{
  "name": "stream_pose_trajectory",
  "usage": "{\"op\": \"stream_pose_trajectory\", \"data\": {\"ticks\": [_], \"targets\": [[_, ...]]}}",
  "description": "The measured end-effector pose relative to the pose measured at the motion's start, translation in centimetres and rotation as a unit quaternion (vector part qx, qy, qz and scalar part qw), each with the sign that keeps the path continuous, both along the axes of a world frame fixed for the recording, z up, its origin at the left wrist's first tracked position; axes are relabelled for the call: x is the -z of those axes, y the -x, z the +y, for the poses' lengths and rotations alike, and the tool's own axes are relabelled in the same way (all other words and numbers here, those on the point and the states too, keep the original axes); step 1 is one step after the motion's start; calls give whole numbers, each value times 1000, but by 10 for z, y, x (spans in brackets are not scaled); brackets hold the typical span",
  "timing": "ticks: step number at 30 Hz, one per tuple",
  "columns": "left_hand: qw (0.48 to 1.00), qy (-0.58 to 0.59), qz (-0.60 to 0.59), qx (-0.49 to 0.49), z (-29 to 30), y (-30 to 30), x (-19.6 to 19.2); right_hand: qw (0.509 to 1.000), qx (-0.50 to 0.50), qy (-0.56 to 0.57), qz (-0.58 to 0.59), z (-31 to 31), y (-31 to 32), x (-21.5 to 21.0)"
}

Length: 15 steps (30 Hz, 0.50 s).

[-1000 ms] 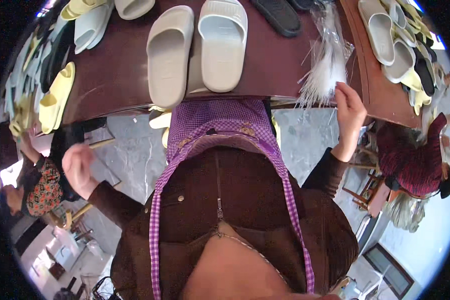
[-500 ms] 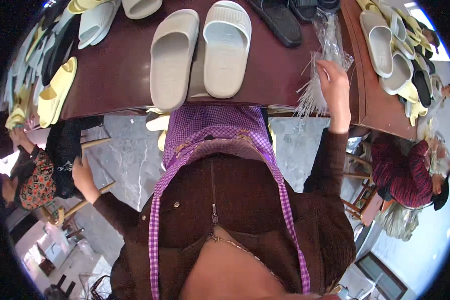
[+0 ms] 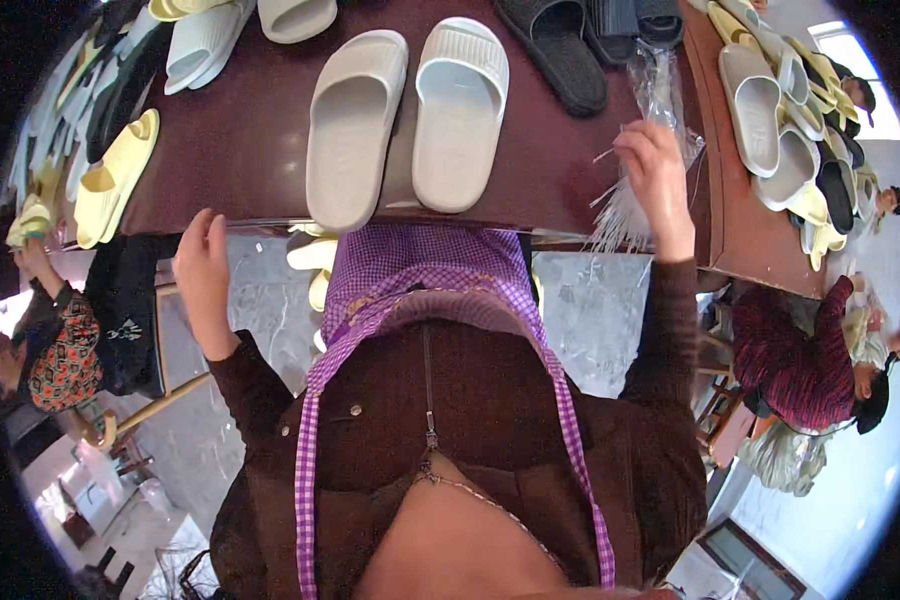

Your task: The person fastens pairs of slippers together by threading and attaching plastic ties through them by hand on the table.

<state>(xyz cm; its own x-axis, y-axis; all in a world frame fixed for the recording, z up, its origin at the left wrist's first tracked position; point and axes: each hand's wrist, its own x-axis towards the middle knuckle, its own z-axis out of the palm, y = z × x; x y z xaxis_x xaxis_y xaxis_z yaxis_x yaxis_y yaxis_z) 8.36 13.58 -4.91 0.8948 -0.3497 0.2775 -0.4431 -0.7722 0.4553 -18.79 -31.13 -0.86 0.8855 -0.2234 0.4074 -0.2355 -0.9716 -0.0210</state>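
A pair of beige slide slippers lies side by side on the dark red table, the left slipper and the right slipper with their toe straps pointing away from me. My right hand is at a bundle of thin white plastic ties, fingers pinched, with a thin white end poking out by the fingertips. The bundle spills from a clear plastic bag, partly hidden by this hand. Near the table's front edge, my left hand is raised with its fingers stretched out and holds nothing.
Black slippers lie at the far right of the table. Yellow slippers and many others crowd the left side. More slippers cover the adjoining table at right. People sit working on both sides.
My left hand has risen from low at the left toward the table edge. My right hand has shifted slightly left over the ties, its fingers drawn together.
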Motion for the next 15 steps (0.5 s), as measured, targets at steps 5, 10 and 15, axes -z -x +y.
{"op": "stream_pose_trajectory", "data": {"ticks": [5,10,15], "targets": [[968,185,31,169,-67,36,-14,964,-115,-178,-158,71,-5,-11],[815,291,221,450,-141,85,-40,923,-235,-252,-174,120,-12,-21],[655,331,345,585,-199,111,-41,848,-303,-368,-232,139,-2,-42]]}}
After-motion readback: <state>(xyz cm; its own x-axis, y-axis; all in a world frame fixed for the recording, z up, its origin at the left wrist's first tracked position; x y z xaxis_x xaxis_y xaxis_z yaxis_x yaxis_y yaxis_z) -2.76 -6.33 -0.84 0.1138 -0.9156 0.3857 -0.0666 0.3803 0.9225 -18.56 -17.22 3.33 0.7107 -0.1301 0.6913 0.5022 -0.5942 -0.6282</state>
